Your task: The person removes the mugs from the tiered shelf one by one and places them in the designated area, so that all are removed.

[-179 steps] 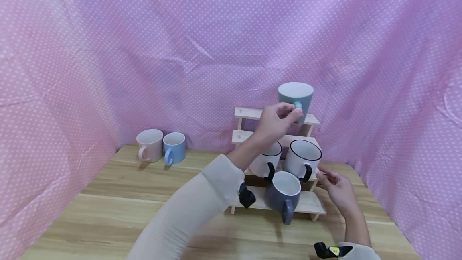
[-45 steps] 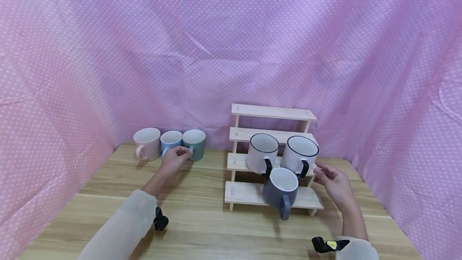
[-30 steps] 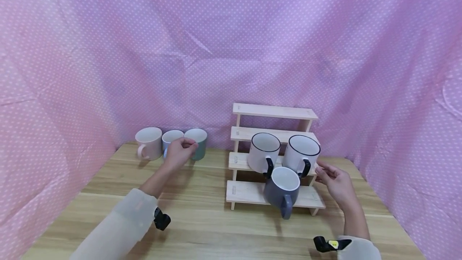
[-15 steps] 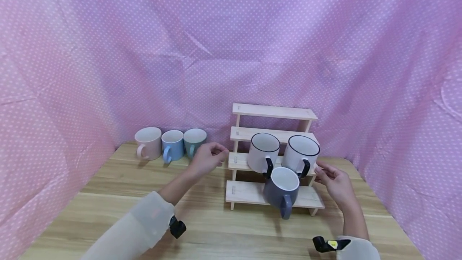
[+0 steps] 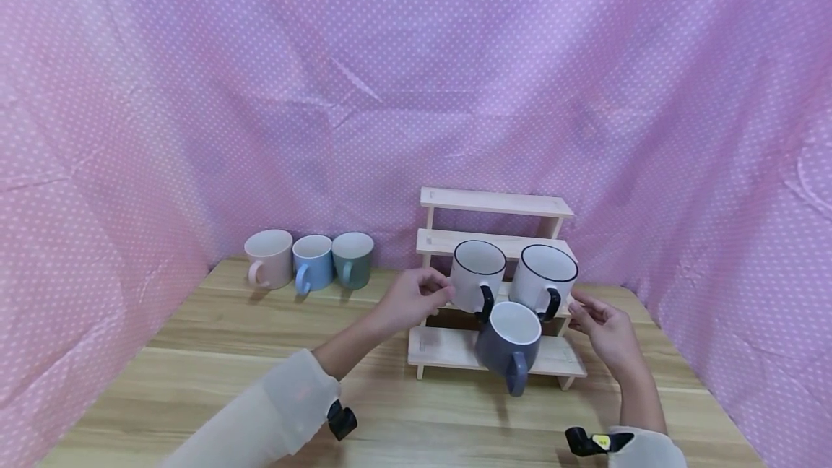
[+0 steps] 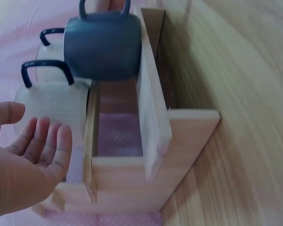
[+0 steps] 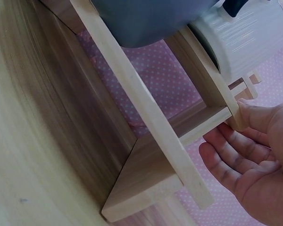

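Note:
My left hand (image 5: 419,296) reaches to the left side of a white mug with a black rim (image 5: 472,287); in the left wrist view its fingers (image 6: 61,150) are loosely bent beside the mug, with thumb apart. That mug and a second white mug (image 5: 539,289) stand on the second tier of a stepped wooden shelf (image 5: 448,349). A dark grey mug (image 5: 505,349) sits on the lowest tier, handle toward me. My right hand (image 5: 611,338) holds the right end of the second tier, thumb on the board's end and fingers beneath, as the right wrist view shows.
On the wooden table (image 5: 260,352), at the back left, stand a pink mug (image 5: 276,266), a light blue mug (image 5: 317,268) and a green mug (image 5: 357,269) in a row. The shelf's top two tiers carry no mugs. A pink dotted curtain (image 5: 390,92) hangs behind.
The green mug, earlier held by my left hand over the shelf, now stands beside the blue one. My left hand has let it go and moved right to the white mug. My right hand stays put.

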Demonstrator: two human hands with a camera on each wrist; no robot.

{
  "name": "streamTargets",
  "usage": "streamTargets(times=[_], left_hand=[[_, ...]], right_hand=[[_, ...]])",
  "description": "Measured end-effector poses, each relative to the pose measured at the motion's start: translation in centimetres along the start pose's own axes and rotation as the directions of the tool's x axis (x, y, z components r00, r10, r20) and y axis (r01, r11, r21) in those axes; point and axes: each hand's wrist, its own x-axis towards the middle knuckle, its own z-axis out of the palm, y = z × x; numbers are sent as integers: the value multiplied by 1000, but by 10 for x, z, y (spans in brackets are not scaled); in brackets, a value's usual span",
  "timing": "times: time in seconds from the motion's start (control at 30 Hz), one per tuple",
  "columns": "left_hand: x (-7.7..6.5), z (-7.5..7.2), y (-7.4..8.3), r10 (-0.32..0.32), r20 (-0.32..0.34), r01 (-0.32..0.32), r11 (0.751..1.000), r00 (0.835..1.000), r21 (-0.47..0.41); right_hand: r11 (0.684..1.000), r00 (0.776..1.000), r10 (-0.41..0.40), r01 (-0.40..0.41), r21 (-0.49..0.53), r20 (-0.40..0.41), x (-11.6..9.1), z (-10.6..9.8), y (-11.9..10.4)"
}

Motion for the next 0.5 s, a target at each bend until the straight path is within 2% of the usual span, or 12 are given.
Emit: streamTargets(times=[0.23, 0.37, 0.5], left_hand=[[-2, 19, 6, 42, 94, -36, 998, 995, -59], [-3, 28, 8, 81, 117, -75, 996, 990, -52], [-2, 36, 9, 87, 115, -85, 996, 989, -25]], right_hand=[[1000, 1000, -10, 10, -14, -2, 1, -1, -1], [1000, 1000, -18, 18, -8, 0, 2, -1, 0], [1000, 1000, -10, 10, -18, 4, 2, -1, 2]])
